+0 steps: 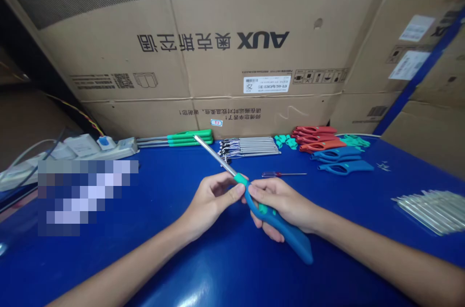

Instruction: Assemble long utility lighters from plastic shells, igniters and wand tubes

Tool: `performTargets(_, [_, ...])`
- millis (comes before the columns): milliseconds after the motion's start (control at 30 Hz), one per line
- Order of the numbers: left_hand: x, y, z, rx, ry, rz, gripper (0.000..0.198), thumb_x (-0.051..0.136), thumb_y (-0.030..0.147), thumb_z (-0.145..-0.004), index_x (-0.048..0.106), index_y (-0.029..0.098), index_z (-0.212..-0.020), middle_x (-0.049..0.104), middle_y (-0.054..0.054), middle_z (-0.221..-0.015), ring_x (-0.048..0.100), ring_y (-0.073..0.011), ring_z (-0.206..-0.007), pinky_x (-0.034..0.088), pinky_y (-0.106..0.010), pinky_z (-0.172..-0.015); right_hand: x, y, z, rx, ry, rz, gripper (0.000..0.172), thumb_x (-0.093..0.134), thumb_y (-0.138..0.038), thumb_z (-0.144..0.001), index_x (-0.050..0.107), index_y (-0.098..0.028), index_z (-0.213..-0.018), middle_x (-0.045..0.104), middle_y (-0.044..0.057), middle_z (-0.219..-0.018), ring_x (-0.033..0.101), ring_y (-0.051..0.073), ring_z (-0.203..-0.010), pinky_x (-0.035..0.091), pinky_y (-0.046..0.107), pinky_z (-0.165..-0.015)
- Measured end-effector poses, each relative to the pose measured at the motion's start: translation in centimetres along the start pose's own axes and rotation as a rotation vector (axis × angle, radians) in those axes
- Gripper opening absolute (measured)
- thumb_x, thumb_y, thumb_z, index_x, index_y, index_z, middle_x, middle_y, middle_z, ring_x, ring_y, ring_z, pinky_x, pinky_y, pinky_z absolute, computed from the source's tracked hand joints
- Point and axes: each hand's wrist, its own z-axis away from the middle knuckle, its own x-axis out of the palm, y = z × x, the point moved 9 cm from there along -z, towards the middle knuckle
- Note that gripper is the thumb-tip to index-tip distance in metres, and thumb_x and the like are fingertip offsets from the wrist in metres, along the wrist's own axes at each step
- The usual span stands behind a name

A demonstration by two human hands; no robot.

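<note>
Both hands hold a long-necked lighter [292, 233] with a blue handle, a green trigger and a thin metal tube [217, 155]. The tube slants up and to the left, while the handle's wide end points down and to the right. With thumb and fingers, my left hand [214, 200] pinches the green collar [240, 178] where tube and handle meet. My right hand [281, 203] grips the blue handle just behind that collar, its fingers curled underneath. Some of the fingertips are hidden behind the lighter.
Behind lie finished-looking green lighters [191, 137], metal tubes with wires [254, 146], small green parts [286, 141], red handles [314, 138] and blue handles [347, 167]. A screwdriver [286, 174] lies nearer. Clear-wrapped sticks [432, 210] are at right, a power strip [125, 147] at left. Cardboard [218, 69] stands behind.
</note>
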Motion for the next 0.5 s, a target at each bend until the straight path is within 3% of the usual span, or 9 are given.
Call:
performTargets(133, [-0.4, -0.6, -0.2, -0.042, -0.036, 0.020, 0.026, 0.082, 0.034, -0.075, 0.075, 0.014, -0.091, 0.071, -0.005, -0.082, 0.063, -0.0143, -0.076, 0.048, -0.024, -0.071, -0.5, -0.1, -0.2, 0.002, -0.034, -0.046, 0.042, 0.067, -0.054, -0.083, 0.053, -0.015, -0.089, 0.070, 0.004, -0.066, 0.061, 0.011, -0.040, 0.048, 0.017, -0.035])
performTargets(300, [-1.9, -0.1, -0.7, -0.059, 0.040, 0.200, 0.031, 0.085, 0.029, -0.071, 0.072, 0.018, -0.096, 0.071, -0.003, -0.084, 0.066, -0.0167, -0.080, 0.050, -0.028, -0.076, -0.5, 0.4, 0.1, 0.081, -0.229, -0.160, 0.045, 0.072, -0.037, -0.081, 0.049, -0.018, -0.113, 0.074, 0.010, -0.086, 0.069, 0.017, -0.052, 0.054, 0.024, -0.044])
performTargets(400, [-2.4, 0.3, -0.9, -0.035, 0.076, 0.238, 0.031, 0.086, 0.025, -0.069, 0.071, 0.016, -0.096, 0.070, -0.004, -0.086, 0.066, -0.0176, -0.081, 0.051, -0.031, -0.078, -0.5, 0.4, 0.5, 0.103, -0.287, -0.187, 0.053, 0.070, -0.031, -0.082, 0.041, -0.022, -0.125, 0.072, 0.006, -0.082, 0.061, 0.011, -0.044, 0.045, 0.018, -0.038])
performTargets(500, [-2.3, 0.2, -1.0, -0.026, 0.079, 0.261, 0.030, 0.085, 0.023, -0.069, 0.070, 0.016, -0.094, 0.069, -0.003, -0.083, 0.066, -0.0178, -0.077, 0.051, -0.033, -0.078, -0.2, 0.3, 0.8, 0.130, -0.293, -0.265, 0.047, 0.067, -0.024, -0.083, 0.043, -0.026, -0.124, 0.058, -0.006, -0.068, 0.039, 0.002, -0.035, 0.032, 0.013, -0.036])
